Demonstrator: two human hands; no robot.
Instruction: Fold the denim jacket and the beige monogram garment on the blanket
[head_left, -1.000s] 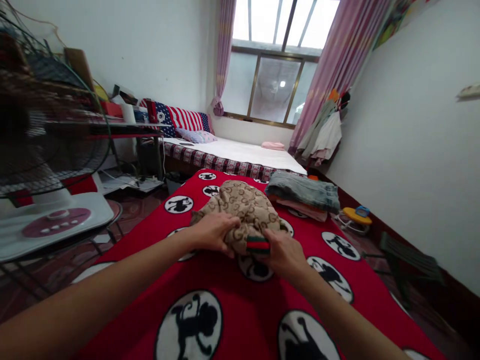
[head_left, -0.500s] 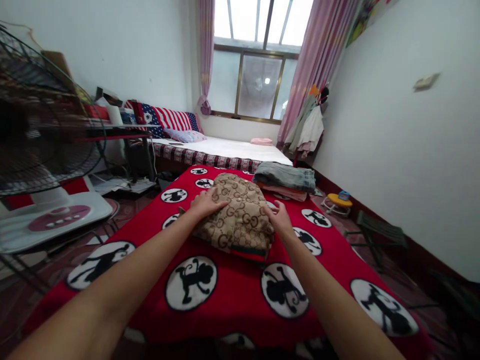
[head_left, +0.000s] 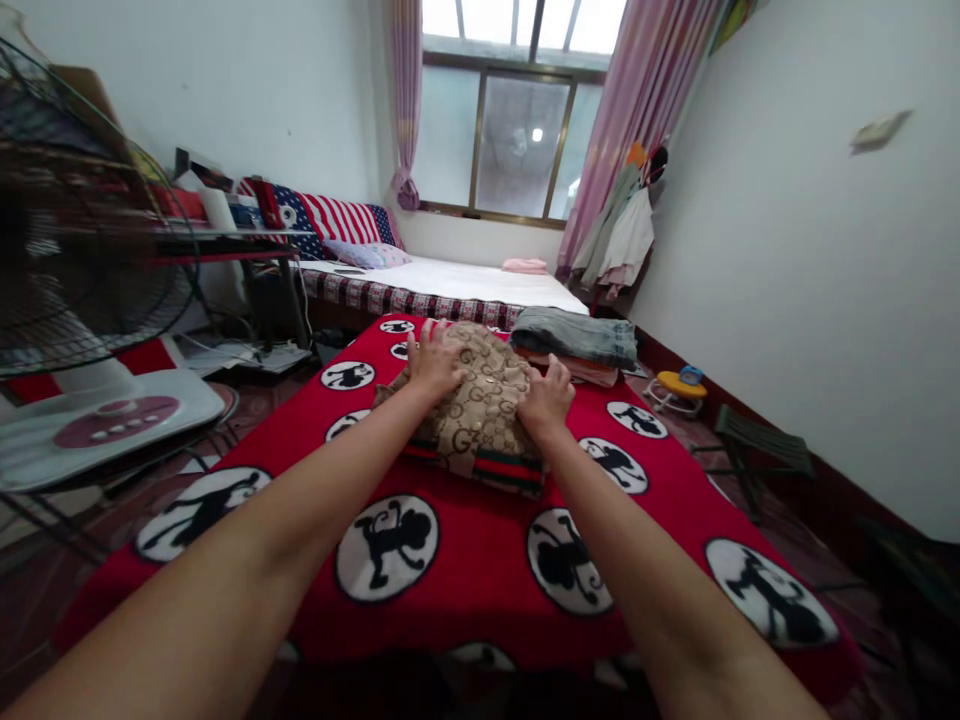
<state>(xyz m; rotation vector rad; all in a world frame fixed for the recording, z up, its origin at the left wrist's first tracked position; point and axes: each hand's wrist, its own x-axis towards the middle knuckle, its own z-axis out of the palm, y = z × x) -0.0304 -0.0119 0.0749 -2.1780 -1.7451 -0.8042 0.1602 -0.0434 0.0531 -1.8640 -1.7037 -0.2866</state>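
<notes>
A folded tan garment (head_left: pixel 480 405) with a brown letter-G pattern and green-and-red striped trim lies in a compact bundle on the red blanket (head_left: pixel 472 545), which bears black monkey figures in white circles. My left hand (head_left: pixel 435 365) rests on its upper left side, fingers spread apart and pointing away from me. At the right edge, my right hand (head_left: pixel 547 398) has its fingers curled and its thumb against the cloth, gripping it. Beyond that hand lies a stack of folded clothes with grey-blue jeans (head_left: pixel 574 337) on top.
At left a fan (head_left: pixel 67 250) stands beside a desk with clutter. A bed (head_left: pixel 450 280) with a white sheet is under the window. To the right are a yellow stool (head_left: pixel 675 385), a dark folding stool (head_left: pixel 761 445) and hanging clothes (head_left: pixel 622 235).
My left hand has slid farther up and right over the garment. My right hand has curled at its right edge. The garment's striped front trim shows more, and the view has tilted slightly down.
</notes>
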